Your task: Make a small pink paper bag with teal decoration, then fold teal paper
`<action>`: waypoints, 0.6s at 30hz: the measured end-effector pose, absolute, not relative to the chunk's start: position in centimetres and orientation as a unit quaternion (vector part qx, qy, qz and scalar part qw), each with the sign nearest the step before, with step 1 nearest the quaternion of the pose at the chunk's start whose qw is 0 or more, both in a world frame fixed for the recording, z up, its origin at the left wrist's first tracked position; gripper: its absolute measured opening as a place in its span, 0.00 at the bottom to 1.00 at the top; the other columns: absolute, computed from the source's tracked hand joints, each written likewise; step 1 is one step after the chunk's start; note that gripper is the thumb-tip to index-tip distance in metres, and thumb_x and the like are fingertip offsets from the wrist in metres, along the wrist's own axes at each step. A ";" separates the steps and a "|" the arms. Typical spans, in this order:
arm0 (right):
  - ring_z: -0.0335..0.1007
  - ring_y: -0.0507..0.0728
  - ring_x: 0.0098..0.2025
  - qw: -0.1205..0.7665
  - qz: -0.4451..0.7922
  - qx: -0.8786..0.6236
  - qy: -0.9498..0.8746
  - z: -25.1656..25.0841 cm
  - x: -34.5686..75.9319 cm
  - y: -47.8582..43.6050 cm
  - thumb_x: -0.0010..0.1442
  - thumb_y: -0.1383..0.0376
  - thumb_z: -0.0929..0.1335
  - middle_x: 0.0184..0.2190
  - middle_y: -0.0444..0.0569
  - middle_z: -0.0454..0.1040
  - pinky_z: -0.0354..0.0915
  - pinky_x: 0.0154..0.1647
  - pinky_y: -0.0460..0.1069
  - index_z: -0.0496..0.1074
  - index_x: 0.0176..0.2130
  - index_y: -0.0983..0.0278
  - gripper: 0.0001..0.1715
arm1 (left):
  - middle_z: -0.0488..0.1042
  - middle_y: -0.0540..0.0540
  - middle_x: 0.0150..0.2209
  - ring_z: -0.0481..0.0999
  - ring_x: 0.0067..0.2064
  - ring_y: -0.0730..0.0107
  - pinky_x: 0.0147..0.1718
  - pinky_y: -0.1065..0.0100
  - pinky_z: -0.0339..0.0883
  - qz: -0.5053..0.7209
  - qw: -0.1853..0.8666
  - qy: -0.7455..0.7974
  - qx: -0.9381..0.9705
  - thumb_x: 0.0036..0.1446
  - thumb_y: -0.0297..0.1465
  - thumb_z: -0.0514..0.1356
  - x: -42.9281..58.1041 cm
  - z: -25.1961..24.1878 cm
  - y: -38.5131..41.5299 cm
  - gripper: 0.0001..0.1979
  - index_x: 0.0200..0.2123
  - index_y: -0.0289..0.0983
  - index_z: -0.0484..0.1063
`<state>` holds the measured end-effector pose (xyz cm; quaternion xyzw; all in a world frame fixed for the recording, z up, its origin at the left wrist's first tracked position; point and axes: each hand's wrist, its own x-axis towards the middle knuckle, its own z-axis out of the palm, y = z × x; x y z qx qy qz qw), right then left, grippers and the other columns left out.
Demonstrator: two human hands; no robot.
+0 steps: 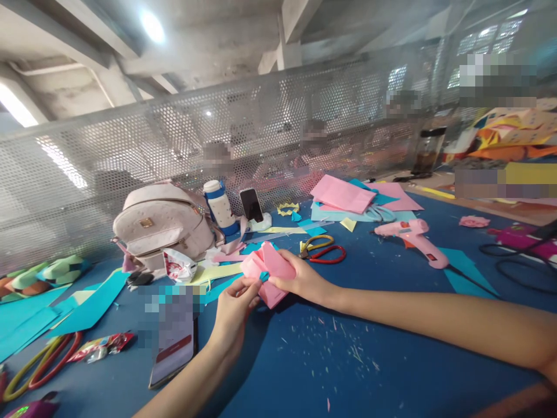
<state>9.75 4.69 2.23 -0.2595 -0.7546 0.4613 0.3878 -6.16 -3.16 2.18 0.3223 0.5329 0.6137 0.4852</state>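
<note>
Over the blue table, my right hand (296, 277) grips a folded pink paper piece (275, 264) from its right side. My left hand (237, 305) pinches a small blue paper piece (263, 276) against the pink paper's front. The fingertips of both hands are close together there. Just behind lie scissors (324, 249) with one yellow and one red handle. Yellow and blue paper strips (221, 271) lie left of the pink paper, partly hidden by it and my left hand.
A phone (174, 342) lies left of my left forearm. A pink glue gun (411, 237) with its cord rests at right. A backpack (161, 223), a bottle (220, 206) and pink sheets (343, 193) stand or lie farther back, before a perforated metal panel (174, 133).
</note>
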 end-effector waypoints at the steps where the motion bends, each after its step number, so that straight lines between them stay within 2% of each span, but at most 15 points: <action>1: 0.70 0.60 0.48 0.389 0.483 -0.251 -0.744 2.2 9.8 4.9 0.55 0.56 0.70 0.47 0.52 0.72 0.67 0.47 0.55 0.63 0.51 0.63 0.26 | 0.74 0.48 0.27 0.72 0.30 0.74 0.32 0.73 0.67 0.614 0.486 0.529 0.327 0.34 0.40 0.75 -6.4 2.4 -3.0 0.18 0.24 0.33 0.76; 5: 0.67 0.60 0.54 0.398 0.535 -0.233 -0.708 2.0 9.9 5.8 0.57 0.56 0.69 0.52 0.54 0.69 0.65 0.54 0.57 0.60 0.54 0.60 0.28 | 0.73 0.49 0.24 0.71 0.28 0.74 0.32 0.72 0.67 0.611 0.480 0.526 0.345 0.35 0.39 0.74 -7.5 2.5 -2.3 0.17 0.21 0.33 0.75; 9: 0.63 0.60 0.58 0.429 0.492 -0.247 -0.716 2.3 10.3 6.3 0.59 0.58 0.67 0.59 0.54 0.62 0.65 0.54 0.58 0.59 0.55 0.57 0.26 | 0.71 0.50 0.21 0.68 0.25 0.76 0.28 0.73 0.62 0.603 0.459 0.533 0.375 0.37 0.38 0.73 -8.6 2.0 -1.7 0.15 0.19 0.33 0.74; 13: 0.54 0.60 0.64 0.481 0.351 -0.221 -0.773 3.3 10.9 6.0 0.63 0.66 0.62 0.62 0.49 0.58 0.61 0.60 0.59 0.61 0.58 0.54 0.24 | 0.71 0.50 0.22 0.66 0.25 0.77 0.27 0.75 0.58 0.597 0.433 0.540 0.406 0.41 0.37 0.71 -9.0 1.7 -1.5 0.14 0.20 0.32 0.75; 16: 0.50 0.60 0.65 0.475 0.209 -0.197 -0.832 4.2 11.3 5.6 0.62 0.73 0.60 0.61 0.45 0.59 0.52 0.65 0.62 0.71 0.50 0.52 0.22 | 0.72 0.50 0.23 0.67 0.27 0.76 0.29 0.74 0.59 0.596 0.413 0.547 0.418 0.41 0.37 0.71 -8.9 1.8 -1.5 0.13 0.20 0.33 0.75; 18: 0.51 0.61 0.65 0.443 0.147 -0.194 -0.863 4.7 11.4 5.4 0.61 0.73 0.62 0.60 0.44 0.60 0.51 0.66 0.63 0.74 0.43 0.53 0.19 | 0.74 0.49 0.25 0.69 0.29 0.74 0.30 0.74 0.60 0.599 0.398 0.550 0.425 0.40 0.36 0.72 -8.7 2.0 -1.6 0.13 0.20 0.33 0.75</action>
